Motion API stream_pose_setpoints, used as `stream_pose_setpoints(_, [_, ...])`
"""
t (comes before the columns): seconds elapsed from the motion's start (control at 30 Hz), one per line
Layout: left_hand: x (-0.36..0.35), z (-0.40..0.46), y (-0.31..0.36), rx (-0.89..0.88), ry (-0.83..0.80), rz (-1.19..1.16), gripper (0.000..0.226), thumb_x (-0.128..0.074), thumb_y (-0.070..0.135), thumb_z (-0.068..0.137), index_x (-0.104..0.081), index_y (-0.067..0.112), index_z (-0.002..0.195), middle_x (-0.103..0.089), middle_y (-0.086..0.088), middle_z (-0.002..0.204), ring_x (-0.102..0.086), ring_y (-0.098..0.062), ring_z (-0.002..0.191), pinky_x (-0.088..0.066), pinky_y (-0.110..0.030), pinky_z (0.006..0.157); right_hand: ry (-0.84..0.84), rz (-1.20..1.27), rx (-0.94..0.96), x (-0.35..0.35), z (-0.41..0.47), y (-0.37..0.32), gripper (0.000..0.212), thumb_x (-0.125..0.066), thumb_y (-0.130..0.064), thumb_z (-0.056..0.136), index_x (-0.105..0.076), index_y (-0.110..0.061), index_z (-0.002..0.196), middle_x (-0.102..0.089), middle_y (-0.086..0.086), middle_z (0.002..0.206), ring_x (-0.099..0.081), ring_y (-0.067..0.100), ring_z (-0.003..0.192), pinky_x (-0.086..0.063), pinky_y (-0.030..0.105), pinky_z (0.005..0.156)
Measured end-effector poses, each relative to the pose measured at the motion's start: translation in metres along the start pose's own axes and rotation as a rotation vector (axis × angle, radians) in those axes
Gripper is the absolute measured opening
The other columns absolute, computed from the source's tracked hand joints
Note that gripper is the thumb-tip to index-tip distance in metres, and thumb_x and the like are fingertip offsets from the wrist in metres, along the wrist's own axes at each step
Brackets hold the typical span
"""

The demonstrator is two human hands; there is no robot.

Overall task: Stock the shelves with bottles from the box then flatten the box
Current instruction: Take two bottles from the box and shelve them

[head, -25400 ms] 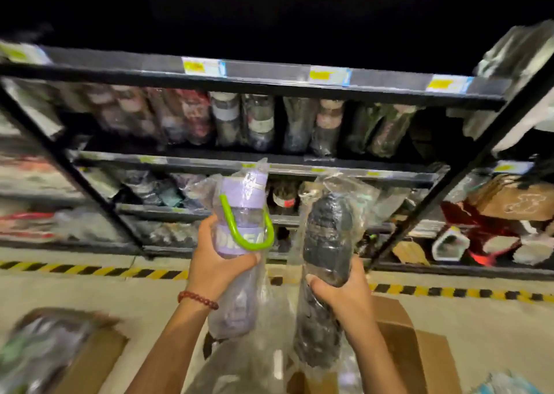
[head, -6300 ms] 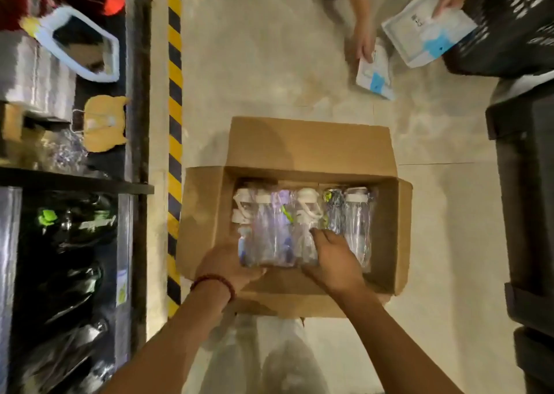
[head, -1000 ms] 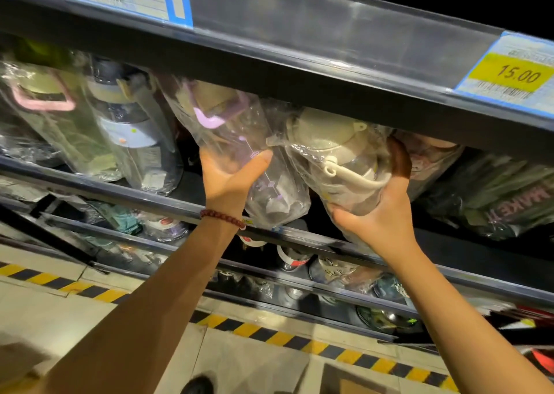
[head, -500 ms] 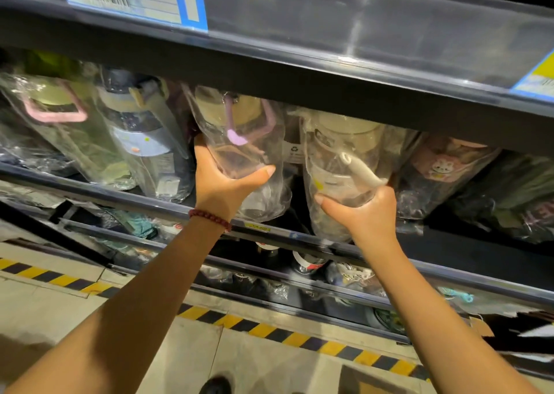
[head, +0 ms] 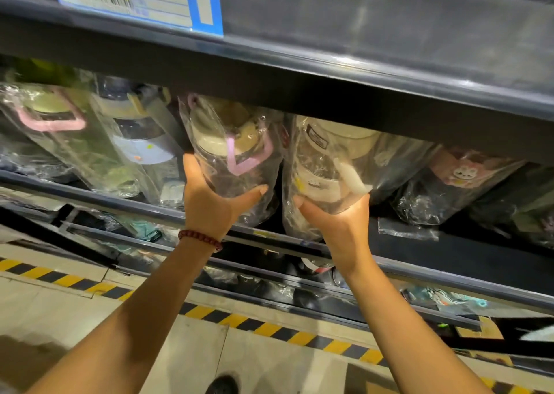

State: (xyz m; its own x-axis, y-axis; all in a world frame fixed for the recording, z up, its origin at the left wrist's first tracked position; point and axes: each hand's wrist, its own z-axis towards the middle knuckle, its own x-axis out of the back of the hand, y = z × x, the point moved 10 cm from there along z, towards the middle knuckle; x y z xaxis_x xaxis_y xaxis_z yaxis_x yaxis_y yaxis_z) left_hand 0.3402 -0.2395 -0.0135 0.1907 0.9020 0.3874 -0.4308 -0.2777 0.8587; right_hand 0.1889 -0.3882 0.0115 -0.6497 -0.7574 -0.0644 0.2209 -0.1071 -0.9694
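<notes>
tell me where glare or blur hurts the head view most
Head view: glare streaks the upper shelf's edge strip and the plastic bags around both held bottles, pink-handled and white-handled; the dim far-right bottles are murky; wide-angle distortion bows the shelf lines.

Price label [head: 135, 1] cropped by the top edge, bottle caps [head: 338, 127] tucked behind the upper shelf rail [head: 359, 94].
</notes>
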Motion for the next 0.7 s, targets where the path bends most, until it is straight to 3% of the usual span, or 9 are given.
stream_pose_setpoints(0.1, [-0.001,0.003,0.007,-0.039,-0.032,-0.057,0.098,-0.090,0.018,0.052,-0.034,-0.013,0.127,-0.048,0.006,0.106,-0.046,-0.015,0.099,-0.030,0.009,0.078,-0.035,-0.071,0.029,0.002,0.001,-0.001,0.077,-0.076,0.005,0.070,-0.057,-0.056,0.114,-0.066,-0.024,0.111,-0.065,0.003,0.103,-0.053,0.020,0.082])
stream_pose_setpoints(0.2, [-0.007,0.004,0.005,0.002,-0.175,-0.194,0.084,-0.083,0.039,0.047,-0.038,0.012,0.111,-0.057,-0.007,0.101,-0.058,-0.015,0.089,-0.047,-0.005,0.073,0.023,-0.298,-0.094,0.012,-0.008,0.021,0.075,-0.086,-0.016,0.063,-0.050,-0.054,0.116,-0.067,-0.018,0.109,-0.064,0.007,0.104,-0.055,0.025,0.084])
stream_pose_setpoints(0.23, [-0.007,0.003,0.006,-0.009,-0.204,-0.193,0.083,-0.084,0.038,0.047,-0.038,0.009,0.109,-0.057,-0.009,0.100,-0.060,-0.012,0.087,-0.049,-0.008,0.070,0.059,-0.364,-0.172,0.017,-0.013,0.032,0.072,-0.089,-0.021,0.061,-0.048,-0.044,0.116,-0.065,-0.009,0.111,-0.062,0.014,0.106,-0.054,0.029,0.085])
stream_pose_setpoints(0.3, [-0.003,0.001,0.005,-0.063,-0.210,-0.162,0.074,-0.089,0.022,0.050,-0.039,0.012,0.104,-0.054,-0.003,0.091,-0.059,0.000,0.079,-0.047,-0.007,0.064,0.118,-0.420,-0.261,0.024,-0.019,0.047,0.068,-0.089,-0.024,0.061,-0.043,-0.030,0.111,-0.060,0.000,0.111,-0.059,0.014,0.103,-0.051,0.021,0.079])
stream_pose_setpoints(0.37, [0.002,-0.002,0.001,-0.087,-0.191,-0.141,0.072,-0.091,0.012,0.051,-0.037,0.019,0.098,-0.052,-0.013,0.086,-0.057,-0.013,0.076,-0.049,-0.015,0.062,0.143,-0.441,-0.274,0.024,-0.019,0.049,0.065,-0.088,-0.025,0.062,-0.041,-0.029,0.106,-0.059,-0.004,0.106,-0.058,0.008,0.095,-0.046,0.013,0.071])
stream_pose_setpoints(0.47, [0.005,-0.004,-0.001,-0.098,-0.169,-0.100,0.069,-0.089,0.024,0.055,-0.034,0.036,0.095,-0.052,-0.026,0.093,-0.055,-0.036,0.081,-0.052,-0.033,0.067,0.120,-0.430,-0.289,0.013,-0.016,0.050,0.060,-0.088,-0.027,0.063,-0.040,-0.033,0.098,-0.058,-0.010,0.099,-0.057,0.000,0.087,-0.045,0.008,0.066])
stream_pose_setpoints(0.53, [0.008,-0.005,-0.001,-0.092,-0.134,-0.113,0.068,-0.087,0.031,0.056,-0.034,0.048,0.096,-0.054,-0.018,0.094,-0.057,-0.028,0.082,-0.053,-0.029,0.069,0.090,-0.432,-0.302,0.007,-0.015,0.053,0.061,-0.087,-0.027,0.064,-0.040,-0.031,0.102,-0.058,-0.012,0.100,-0.056,-0.003,0.088,-0.044,0.006,0.066])
stream_pose_setpoints(0.6, [0.009,-0.006,-0.003,-0.065,-0.114,-0.147,0.065,-0.081,0.043,0.056,-0.034,0.060,0.098,-0.054,0.002,0.094,-0.058,-0.007,0.083,-0.052,-0.020,0.073,0.083,-0.433,-0.312,0.006,-0.014,0.054,0.063,-0.087,-0.028,0.064,-0.042,-0.027,0.108,-0.059,-0.013,0.100,-0.056,-0.004,0.089,-0.044,0.005,0.067])
stream_pose_setpoints(0.7, [0.009,-0.006,-0.005,-0.050,-0.067,-0.128,0.068,-0.078,0.047,0.056,-0.032,0.067,0.103,-0.051,0.021,0.097,-0.057,0.008,0.087,-0.048,-0.008,0.075,0.073,-0.405,-0.332,0.007,-0.012,0.058,0.069,-0.088,-0.029,0.062,-0.044,-0.024,0.114,-0.061,-0.014,0.104,-0.057,-0.005,0.093,-0.044,0.004,0.068])
